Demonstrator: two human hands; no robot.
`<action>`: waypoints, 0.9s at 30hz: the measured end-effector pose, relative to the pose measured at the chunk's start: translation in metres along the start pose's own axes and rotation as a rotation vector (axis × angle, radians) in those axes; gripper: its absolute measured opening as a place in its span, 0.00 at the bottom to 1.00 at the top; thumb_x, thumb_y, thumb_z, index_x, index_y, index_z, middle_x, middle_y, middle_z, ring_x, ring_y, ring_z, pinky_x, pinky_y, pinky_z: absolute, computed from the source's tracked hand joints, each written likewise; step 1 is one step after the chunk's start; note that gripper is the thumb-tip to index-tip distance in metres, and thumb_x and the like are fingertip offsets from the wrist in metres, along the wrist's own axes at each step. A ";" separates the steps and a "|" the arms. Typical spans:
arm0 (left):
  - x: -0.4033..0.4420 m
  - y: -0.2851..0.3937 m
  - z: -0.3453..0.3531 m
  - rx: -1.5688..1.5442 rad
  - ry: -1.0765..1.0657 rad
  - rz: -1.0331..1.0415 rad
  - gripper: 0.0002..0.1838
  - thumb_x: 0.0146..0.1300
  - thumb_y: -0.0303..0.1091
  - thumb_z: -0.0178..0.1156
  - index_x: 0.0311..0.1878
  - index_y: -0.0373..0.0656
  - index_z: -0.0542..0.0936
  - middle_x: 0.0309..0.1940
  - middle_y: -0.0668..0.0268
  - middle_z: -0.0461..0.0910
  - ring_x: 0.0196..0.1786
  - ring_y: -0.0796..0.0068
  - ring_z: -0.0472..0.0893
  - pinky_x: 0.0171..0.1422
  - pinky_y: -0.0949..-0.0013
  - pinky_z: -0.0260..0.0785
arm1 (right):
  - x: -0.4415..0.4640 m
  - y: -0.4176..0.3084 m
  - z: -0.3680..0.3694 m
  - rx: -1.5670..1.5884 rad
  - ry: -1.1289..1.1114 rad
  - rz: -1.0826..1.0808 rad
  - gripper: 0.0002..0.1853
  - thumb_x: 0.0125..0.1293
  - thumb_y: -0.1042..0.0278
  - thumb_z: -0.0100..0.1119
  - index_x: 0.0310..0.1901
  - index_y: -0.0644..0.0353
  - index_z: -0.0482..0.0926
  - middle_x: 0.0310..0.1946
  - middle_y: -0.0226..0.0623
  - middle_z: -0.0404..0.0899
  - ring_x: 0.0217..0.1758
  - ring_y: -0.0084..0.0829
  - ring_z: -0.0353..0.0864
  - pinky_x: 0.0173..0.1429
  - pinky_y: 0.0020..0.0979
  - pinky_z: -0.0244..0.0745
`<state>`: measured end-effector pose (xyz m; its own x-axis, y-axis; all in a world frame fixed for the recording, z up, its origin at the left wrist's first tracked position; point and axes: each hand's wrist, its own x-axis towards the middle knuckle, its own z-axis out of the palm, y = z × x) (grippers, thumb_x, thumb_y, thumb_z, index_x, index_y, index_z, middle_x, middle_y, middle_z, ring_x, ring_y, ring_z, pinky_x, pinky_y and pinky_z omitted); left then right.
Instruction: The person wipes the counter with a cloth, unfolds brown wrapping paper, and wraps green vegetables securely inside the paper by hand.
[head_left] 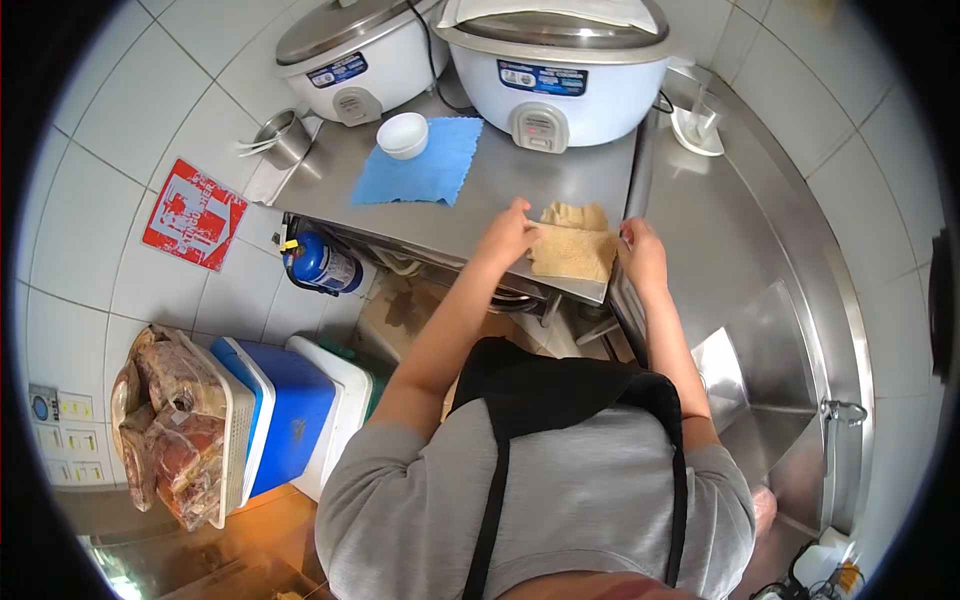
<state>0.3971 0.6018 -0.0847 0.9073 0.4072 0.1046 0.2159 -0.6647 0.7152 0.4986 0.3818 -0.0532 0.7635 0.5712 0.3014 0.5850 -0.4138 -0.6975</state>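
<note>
A tan cloth, partly folded over at its far side, lies at the front right corner of the steel counter. My left hand pinches its left edge, fingers closed. At the opposite edge, my right hand has its fingers closed on the cloth's upper right corner. Farther back on the left, a blue cloth is spread flat on the counter, with a white bowl resting on its upper part.
Two white rice cookers stand along the back wall. A steel container with utensils is at the counter's left end. A blue fire extinguisher hangs below it. Crates and a blue cooler box stand lower left; a steel sink adjoins right.
</note>
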 end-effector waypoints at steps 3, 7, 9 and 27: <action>0.019 0.001 -0.001 0.146 0.135 -0.054 0.22 0.53 0.35 0.64 0.47 0.35 0.69 0.34 0.54 0.78 0.35 0.56 0.78 0.40 0.63 0.70 | 0.025 -0.024 0.007 -0.145 -0.267 -0.326 0.14 0.53 0.71 0.59 0.43 0.57 0.77 0.46 0.42 0.74 0.51 0.44 0.72 0.55 0.41 0.67; 0.023 -0.039 -0.013 -0.030 0.122 -0.119 0.16 0.53 0.35 0.63 0.42 0.36 0.73 0.31 0.56 0.79 0.33 0.59 0.78 0.39 0.64 0.70 | 0.036 0.004 0.063 -0.251 -0.304 -0.493 0.19 0.59 0.63 0.56 0.53 0.52 0.74 0.61 0.40 0.64 0.68 0.40 0.55 0.68 0.44 0.52; 0.015 -0.066 -0.038 -0.067 0.238 -0.051 0.14 0.54 0.34 0.62 0.40 0.37 0.74 0.29 0.57 0.79 0.32 0.62 0.78 0.39 0.65 0.70 | 0.048 0.015 0.083 -0.364 -0.282 -0.365 0.20 0.60 0.61 0.55 0.55 0.53 0.73 0.63 0.40 0.61 0.71 0.40 0.51 0.70 0.45 0.50; 0.073 -0.207 -0.183 -0.640 0.465 -0.319 0.19 0.57 0.27 0.57 0.50 0.32 0.66 0.35 0.59 0.73 0.31 0.73 0.77 0.28 0.72 0.75 | 0.323 -0.103 0.336 -0.002 -0.222 -0.333 0.07 0.53 0.73 0.54 0.31 0.63 0.81 0.35 0.47 0.78 0.40 0.44 0.77 0.48 0.38 0.71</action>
<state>0.3528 0.8840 -0.0989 0.5669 0.8238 0.0043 0.0638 -0.0491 0.9968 0.5928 0.8470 -0.1021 0.4541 0.8137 0.3629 0.7912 -0.1811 -0.5841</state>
